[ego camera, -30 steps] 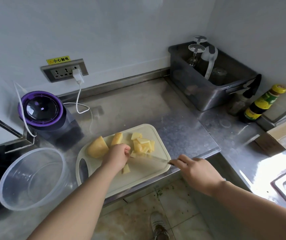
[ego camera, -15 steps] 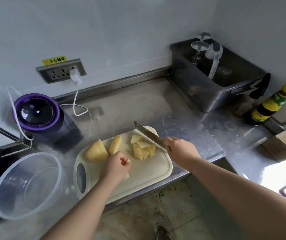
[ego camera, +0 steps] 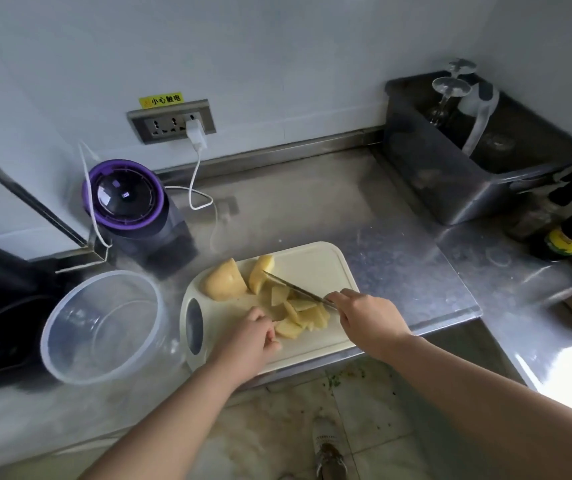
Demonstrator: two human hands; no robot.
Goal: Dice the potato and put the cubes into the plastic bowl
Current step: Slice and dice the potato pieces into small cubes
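Gripping the knife [ego camera: 295, 289] by its handle, the right hand [ego camera: 367, 320] has its fingers wrapped tight. The blade runs away from those fingers, up and to the left, right over the cut potato pieces [ego camera: 298, 313], with its tip by the potato wedge [ego camera: 260, 271].

The left hand [ego camera: 249, 341] sits knuckles up with the fingers curled under. Their tips are against the near-left edge of that pile, the thumb poking out to the side. Whether they're pinching a piece, I can't tell from here.

The pieces lie between the two sets of fingers, on the white cutting board [ego camera: 315, 261]. Just beyond the left fingertips sits the big potato chunk [ego camera: 223, 280], uncut, the wedge touching it on the knife side.

The clear plastic bowl [ego camera: 104, 327] stands out to the left of the left hand, just beside the board's handle end, with nothing in it yet.

Farther off past the bowl, a purple-topped appliance [ego camera: 125, 199] stands on the steel counter [ego camera: 312, 202]. Well beyond the right hand's fingers there's a dark bin [ego camera: 444, 174] against the wall.
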